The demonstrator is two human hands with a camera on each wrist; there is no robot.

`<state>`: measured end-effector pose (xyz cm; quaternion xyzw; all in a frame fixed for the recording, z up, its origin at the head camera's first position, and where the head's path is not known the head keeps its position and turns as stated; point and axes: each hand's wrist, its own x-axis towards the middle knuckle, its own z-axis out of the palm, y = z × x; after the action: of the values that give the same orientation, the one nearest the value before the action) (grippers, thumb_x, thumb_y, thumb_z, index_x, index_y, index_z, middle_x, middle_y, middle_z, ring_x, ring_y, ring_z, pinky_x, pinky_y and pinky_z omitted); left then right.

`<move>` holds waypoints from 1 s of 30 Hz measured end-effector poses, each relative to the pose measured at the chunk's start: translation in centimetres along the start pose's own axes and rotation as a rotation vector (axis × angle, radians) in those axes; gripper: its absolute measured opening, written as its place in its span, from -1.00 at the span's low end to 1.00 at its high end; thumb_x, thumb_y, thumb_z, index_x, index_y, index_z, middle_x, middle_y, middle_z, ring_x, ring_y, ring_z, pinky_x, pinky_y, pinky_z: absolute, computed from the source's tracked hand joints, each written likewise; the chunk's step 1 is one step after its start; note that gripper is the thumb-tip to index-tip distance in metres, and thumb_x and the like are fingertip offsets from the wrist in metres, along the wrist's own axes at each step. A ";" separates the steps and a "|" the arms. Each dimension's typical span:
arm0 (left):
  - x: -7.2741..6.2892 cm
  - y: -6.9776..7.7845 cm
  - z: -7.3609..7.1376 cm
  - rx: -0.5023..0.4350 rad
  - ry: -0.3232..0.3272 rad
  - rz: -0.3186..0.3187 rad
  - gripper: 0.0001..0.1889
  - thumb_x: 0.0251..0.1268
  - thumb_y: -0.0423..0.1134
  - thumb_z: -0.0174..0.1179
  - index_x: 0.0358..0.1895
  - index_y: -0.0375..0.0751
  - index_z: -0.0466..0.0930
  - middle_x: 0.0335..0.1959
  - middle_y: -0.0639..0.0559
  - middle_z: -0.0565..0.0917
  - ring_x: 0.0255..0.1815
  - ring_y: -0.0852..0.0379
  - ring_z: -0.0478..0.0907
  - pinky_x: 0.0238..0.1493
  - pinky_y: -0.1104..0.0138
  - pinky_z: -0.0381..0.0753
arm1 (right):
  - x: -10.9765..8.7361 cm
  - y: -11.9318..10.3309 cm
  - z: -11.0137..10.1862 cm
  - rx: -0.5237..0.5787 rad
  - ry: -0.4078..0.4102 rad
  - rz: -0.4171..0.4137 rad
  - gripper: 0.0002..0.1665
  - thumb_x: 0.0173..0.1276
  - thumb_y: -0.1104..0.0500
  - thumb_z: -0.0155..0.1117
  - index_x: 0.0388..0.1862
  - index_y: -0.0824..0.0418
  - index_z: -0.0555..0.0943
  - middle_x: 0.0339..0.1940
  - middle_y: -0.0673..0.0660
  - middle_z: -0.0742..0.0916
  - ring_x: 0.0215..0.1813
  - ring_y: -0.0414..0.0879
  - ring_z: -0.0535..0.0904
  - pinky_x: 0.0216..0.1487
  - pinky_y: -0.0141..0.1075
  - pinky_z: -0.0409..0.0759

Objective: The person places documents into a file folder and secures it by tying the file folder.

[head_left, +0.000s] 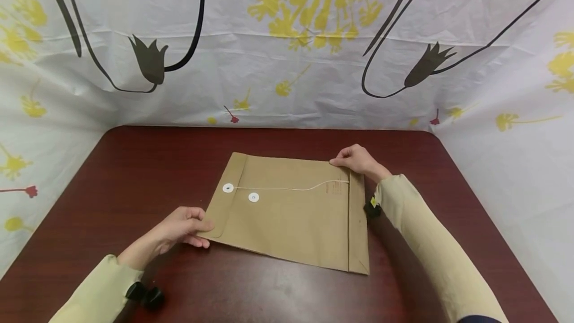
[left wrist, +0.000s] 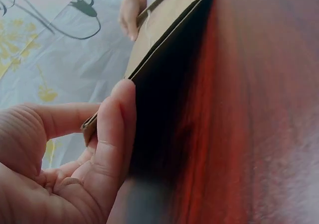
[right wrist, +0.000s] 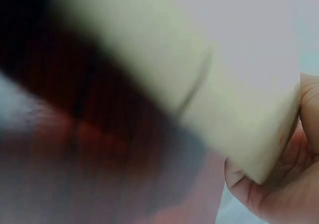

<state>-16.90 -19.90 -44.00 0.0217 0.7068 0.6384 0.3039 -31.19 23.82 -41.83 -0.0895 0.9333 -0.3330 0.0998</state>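
A brown kraft string-tie envelope [head_left: 291,223] is held at a slant over the table, flap side up. Two white button discs [head_left: 253,197] sit near its left end. From the left one, a white string [head_left: 287,189] runs loosely across to the right side. My left hand [head_left: 181,228] pinches the near left corner, thumb on top and fingers beneath. At the far right corner, my right hand [head_left: 358,159] grips the edge. In the left wrist view the envelope [left wrist: 167,27] stands raised, a dark shadow under it. The right wrist view is blurred, with fingers [right wrist: 237,184] at the envelope's corner.
The dark red wooden table [head_left: 148,173] has a glossy top with rounded far corners. White cloth [head_left: 287,103] printed with flowers hangs along the back and both sides. A black wrist device [head_left: 145,295] is on the left sleeve, another [head_left: 372,208] by the right.
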 end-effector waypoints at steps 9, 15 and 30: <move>-0.9 -0.5 1.7 0.240 0.044 0.045 -0.74 0.15 -0.36 0.19 -0.58 -0.25 0.29 -0.73 -0.11 0.59 -0.71 0.16 0.60 -0.67 0.39 0.56 | 1.4 -0.2 0.8 -0.101 0.044 -0.107 -0.82 0.18 0.14 0.37 -0.46 0.26 0.63 -0.54 0.04 0.67 -0.46 -0.14 0.43 -0.40 -0.33 0.38; -0.9 -0.8 2.4 0.360 0.133 0.054 -0.73 0.10 -0.33 0.28 -0.49 -0.32 0.33 -0.77 -0.06 0.57 -0.78 0.12 0.57 -0.69 0.28 0.57 | 1.6 -0.2 1.5 -0.116 0.035 -0.068 -0.81 0.18 0.17 0.37 -0.35 0.25 0.58 -0.50 0.07 0.65 -0.41 -0.09 0.48 -0.27 -0.25 0.39; -1.0 -0.9 4.1 0.591 0.351 0.086 -0.66 -0.03 -0.39 0.37 -0.37 -0.32 0.31 -0.86 0.00 0.44 -0.93 0.19 0.41 -0.80 0.31 0.45 | 0.5 -1.4 2.6 -0.274 0.100 -0.114 -0.76 0.19 0.16 0.34 -0.22 0.25 0.56 -0.22 0.18 0.68 -0.11 0.10 0.55 -0.07 0.11 0.36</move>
<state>-13.92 -16.87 -44.43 0.0283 0.9011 0.4123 0.1310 -30.90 21.07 -42.96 -0.1386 0.9672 -0.2117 0.0210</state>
